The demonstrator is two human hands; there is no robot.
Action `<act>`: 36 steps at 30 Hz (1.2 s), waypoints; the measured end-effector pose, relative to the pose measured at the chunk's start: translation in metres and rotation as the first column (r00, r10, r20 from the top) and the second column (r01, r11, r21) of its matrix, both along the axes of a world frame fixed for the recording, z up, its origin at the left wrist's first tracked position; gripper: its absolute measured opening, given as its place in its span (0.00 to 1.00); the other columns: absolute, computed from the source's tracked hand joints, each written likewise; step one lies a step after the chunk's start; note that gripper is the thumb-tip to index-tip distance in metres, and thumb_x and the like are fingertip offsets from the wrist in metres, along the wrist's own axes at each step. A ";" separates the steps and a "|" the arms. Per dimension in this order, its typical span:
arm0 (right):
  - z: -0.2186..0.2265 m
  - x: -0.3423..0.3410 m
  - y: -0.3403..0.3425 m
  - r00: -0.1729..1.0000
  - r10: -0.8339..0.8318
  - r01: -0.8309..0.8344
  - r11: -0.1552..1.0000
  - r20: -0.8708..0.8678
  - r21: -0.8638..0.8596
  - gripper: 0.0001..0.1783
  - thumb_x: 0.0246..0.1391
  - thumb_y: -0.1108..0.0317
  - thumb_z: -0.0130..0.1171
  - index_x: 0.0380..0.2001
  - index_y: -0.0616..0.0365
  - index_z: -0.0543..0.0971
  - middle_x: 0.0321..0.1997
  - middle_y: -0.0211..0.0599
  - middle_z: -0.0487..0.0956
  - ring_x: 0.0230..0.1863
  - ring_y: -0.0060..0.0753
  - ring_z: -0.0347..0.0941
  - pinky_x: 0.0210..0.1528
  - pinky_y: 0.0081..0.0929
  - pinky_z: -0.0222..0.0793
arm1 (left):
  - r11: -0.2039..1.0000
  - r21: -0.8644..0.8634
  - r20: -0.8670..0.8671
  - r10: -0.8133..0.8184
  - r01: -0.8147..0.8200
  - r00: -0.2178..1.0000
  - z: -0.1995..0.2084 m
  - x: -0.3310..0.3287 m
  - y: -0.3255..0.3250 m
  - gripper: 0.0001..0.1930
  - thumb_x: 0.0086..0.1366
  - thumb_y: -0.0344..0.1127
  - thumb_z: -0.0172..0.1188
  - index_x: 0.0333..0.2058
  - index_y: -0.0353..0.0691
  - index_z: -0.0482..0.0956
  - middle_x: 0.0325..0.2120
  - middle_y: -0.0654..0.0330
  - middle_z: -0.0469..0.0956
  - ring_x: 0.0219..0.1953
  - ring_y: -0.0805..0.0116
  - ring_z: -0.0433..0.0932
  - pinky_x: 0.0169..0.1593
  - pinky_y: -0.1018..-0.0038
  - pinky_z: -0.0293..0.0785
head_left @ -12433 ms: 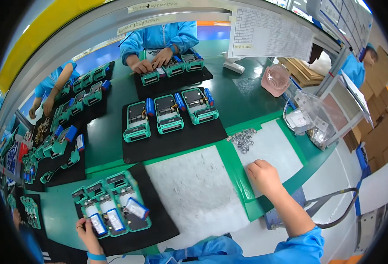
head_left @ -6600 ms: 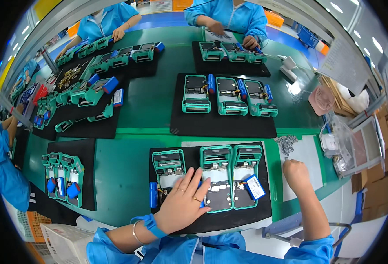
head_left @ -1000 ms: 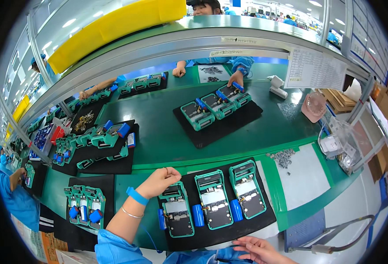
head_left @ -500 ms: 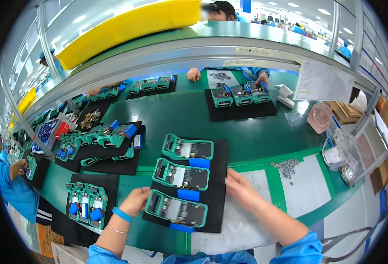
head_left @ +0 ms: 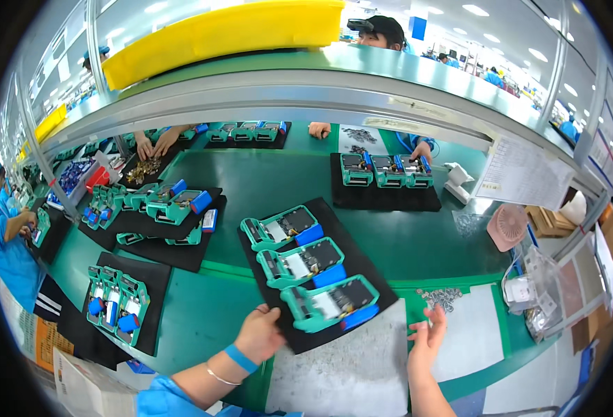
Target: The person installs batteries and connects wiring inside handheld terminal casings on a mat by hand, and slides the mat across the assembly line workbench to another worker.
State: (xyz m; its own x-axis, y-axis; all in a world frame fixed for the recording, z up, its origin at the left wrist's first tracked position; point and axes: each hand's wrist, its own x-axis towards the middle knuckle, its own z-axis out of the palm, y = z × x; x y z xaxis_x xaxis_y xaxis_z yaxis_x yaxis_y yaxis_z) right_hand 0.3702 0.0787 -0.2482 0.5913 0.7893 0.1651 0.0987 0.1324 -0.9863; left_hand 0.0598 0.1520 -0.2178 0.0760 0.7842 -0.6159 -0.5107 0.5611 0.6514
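Black mat (head_left: pixel 362 267) and load have turned and shifted farther from the body since the preceding frame, and the right hand (head_left: pixel 426 340) has left its edge. Head view: the mat lies ahead and to the right of the left hand (head_left: pixel 260 337), its long axis running from far left to near right. That hand is nearer, fingers bent at the mat's near-left corner; whether its grip pinches, I cannot tell. The right hand is spread, holding nothing, beyond the near-right corner. Aboard: three housings (head_left: pixel 299 264), three batteries (head_left: pixel 329 276). One clip heap (head_left: pixel 442 299) lies on the tabletop's (head_left: pixel 285 167) right part.
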 end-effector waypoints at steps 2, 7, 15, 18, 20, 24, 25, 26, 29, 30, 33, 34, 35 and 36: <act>0.006 0.002 0.006 1.000 -0.017 0.018 0.997 -0.019 0.076 0.29 0.62 0.74 0.46 0.66 0.57 0.57 0.57 0.40 0.68 0.37 0.23 0.71 0.31 0.17 0.66 | 0.999 -0.018 0.175 0.033 -0.030 0.984 0.003 0.040 0.005 0.07 0.68 0.27 0.51 0.40 0.48 0.66 0.30 0.62 0.71 0.27 0.65 0.71 0.30 0.63 0.70; 0.003 0.023 0.011 1.000 -0.025 0.024 0.994 0.005 0.107 0.29 0.60 0.76 0.48 0.64 0.58 0.60 0.55 0.37 0.69 0.35 0.20 0.68 0.33 0.17 0.67 | 0.957 0.241 0.291 -0.229 0.160 0.929 -0.030 0.120 0.041 0.07 0.68 0.25 0.48 0.44 0.34 0.70 0.47 0.49 0.75 0.51 0.50 0.76 0.58 0.45 0.70; 0.004 0.021 0.021 0.927 0.037 -0.035 0.999 0.374 -0.011 0.23 0.56 0.77 0.53 0.56 0.55 0.69 0.58 0.37 0.68 0.42 0.24 0.67 0.40 0.18 0.66 | 0.709 0.179 0.089 -0.702 0.682 0.707 -0.006 0.137 0.093 0.18 0.70 0.40 0.54 0.53 0.36 0.70 0.50 0.53 0.76 0.53 0.62 0.77 0.53 0.66 0.74; -0.012 0.030 0.023 0.914 0.073 -0.062 0.997 0.399 -0.041 0.22 0.57 0.76 0.52 0.56 0.52 0.71 0.59 0.31 0.68 0.47 0.25 0.65 0.46 0.21 0.63 | 0.720 0.261 0.005 -0.668 0.643 0.745 0.000 0.101 0.058 0.22 0.71 0.46 0.53 0.56 0.38 0.70 0.50 0.57 0.77 0.49 0.66 0.78 0.53 0.69 0.74; -0.018 0.041 0.017 0.939 0.052 -0.020 0.995 0.339 -0.099 0.20 0.59 0.75 0.49 0.56 0.57 0.71 0.58 0.35 0.70 0.53 0.30 0.66 0.51 0.25 0.63 | 0.694 0.293 -0.140 -0.649 0.657 0.748 0.011 0.072 0.027 0.21 0.71 0.46 0.52 0.56 0.38 0.71 0.49 0.58 0.77 0.49 0.68 0.78 0.52 0.71 0.73; -0.067 0.090 0.018 0.947 0.068 -0.052 0.997 0.314 -0.060 0.16 0.64 0.70 0.48 0.54 0.57 0.72 0.49 0.28 0.72 0.43 0.22 0.65 0.43 0.19 0.61 | 0.689 0.496 -0.382 -0.375 0.529 0.845 0.023 -0.024 -0.027 0.17 0.72 0.39 0.52 0.54 0.33 0.73 0.45 0.60 0.78 0.48 0.73 0.77 0.53 0.73 0.72; -0.022 0.054 0.014 0.884 0.085 -0.073 0.996 0.460 -0.044 0.21 0.60 0.70 0.56 0.56 0.63 0.71 0.57 0.45 0.73 0.56 0.38 0.70 0.56 0.31 0.67 | 0.707 0.498 -0.504 -0.235 0.502 0.831 0.032 -0.054 -0.037 0.16 0.72 0.35 0.52 0.52 0.31 0.73 0.44 0.60 0.79 0.47 0.73 0.76 0.53 0.74 0.72; -0.012 0.045 0.013 0.891 0.059 -0.034 0.997 0.450 -0.064 0.19 0.58 0.75 0.53 0.54 0.65 0.74 0.56 0.48 0.73 0.56 0.42 0.69 0.60 0.33 0.62 | 0.739 0.488 -0.603 -0.099 0.465 0.791 0.041 -0.082 -0.045 0.17 0.71 0.37 0.53 0.52 0.32 0.74 0.44 0.58 0.79 0.46 0.73 0.76 0.51 0.74 0.73; -0.012 0.045 0.012 0.876 0.068 -0.014 0.993 0.478 -0.114 0.18 0.59 0.74 0.52 0.52 0.65 0.74 0.55 0.49 0.73 0.55 0.42 0.70 0.59 0.34 0.63 | 0.792 0.517 -0.819 0.347 0.325 0.457 0.051 -0.178 -0.058 0.13 0.69 0.35 0.55 0.49 0.38 0.77 0.43 0.58 0.80 0.45 0.72 0.76 0.49 0.74 0.74; -0.011 0.043 0.013 0.870 0.066 -0.020 0.995 0.488 -0.098 0.17 0.59 0.74 0.51 0.51 0.65 0.75 0.55 0.50 0.74 0.55 0.43 0.70 0.59 0.34 0.64 | 0.785 0.577 -0.794 0.475 0.224 0.379 0.052 -0.211 -0.058 0.11 0.68 0.33 0.55 0.46 0.37 0.78 0.41 0.57 0.79 0.43 0.68 0.77 0.48 0.72 0.74; -0.014 0.043 0.014 0.845 0.058 -0.016 0.996 0.531 -0.084 0.16 0.60 0.74 0.52 0.50 0.66 0.76 0.53 0.51 0.75 0.55 0.44 0.70 0.58 0.35 0.64 | 0.789 0.611 -0.780 0.613 0.056 -0.127 0.064 -0.326 -0.051 0.11 0.63 0.33 0.58 0.43 0.36 0.79 0.39 0.49 0.80 0.43 0.57 0.79 0.47 0.67 0.73; -0.017 0.043 0.017 0.847 0.061 -0.036 0.998 0.528 -0.057 0.15 0.60 0.73 0.52 0.49 0.67 0.76 0.53 0.52 0.75 0.55 0.45 0.70 0.58 0.35 0.64 | 0.796 0.602 -0.792 0.586 -0.057 -0.172 0.052 -0.379 -0.052 0.14 0.63 0.36 0.58 0.43 0.33 0.80 0.41 0.44 0.80 0.45 0.53 0.79 0.48 0.65 0.73; -0.013 0.043 0.017 0.782 0.082 -0.026 0.995 0.618 -0.099 0.15 0.61 0.71 0.53 0.49 0.66 0.77 0.54 0.52 0.75 0.55 0.45 0.70 0.57 0.35 0.65 | 0.855 0.507 -0.842 0.464 -0.109 -0.274 0.057 -0.406 -0.052 0.17 0.64 0.39 0.57 0.44 0.31 0.80 0.42 0.42 0.80 0.46 0.49 0.78 0.50 0.62 0.73; -0.006 0.037 0.019 0.785 0.074 -0.018 0.995 0.615 -0.096 0.15 0.61 0.71 0.53 0.49 0.66 0.77 0.54 0.52 0.75 0.55 0.45 0.70 0.57 0.35 0.65 | 0.870 0.482 -0.814 0.403 -0.100 -0.419 0.034 -0.455 -0.059 0.22 0.64 0.44 0.56 0.47 0.30 0.78 0.46 0.40 0.78 0.51 0.46 0.77 0.56 0.61 0.71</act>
State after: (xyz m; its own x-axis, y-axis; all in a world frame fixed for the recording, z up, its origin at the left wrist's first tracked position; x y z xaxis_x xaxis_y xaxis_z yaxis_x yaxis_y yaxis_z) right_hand 0.4068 0.0974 -0.2538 0.3478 0.8398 0.4169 0.6855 0.0756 -0.7241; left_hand -0.3949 0.0933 -0.1835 -0.6661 0.5382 0.5163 0.7457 0.4675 0.4747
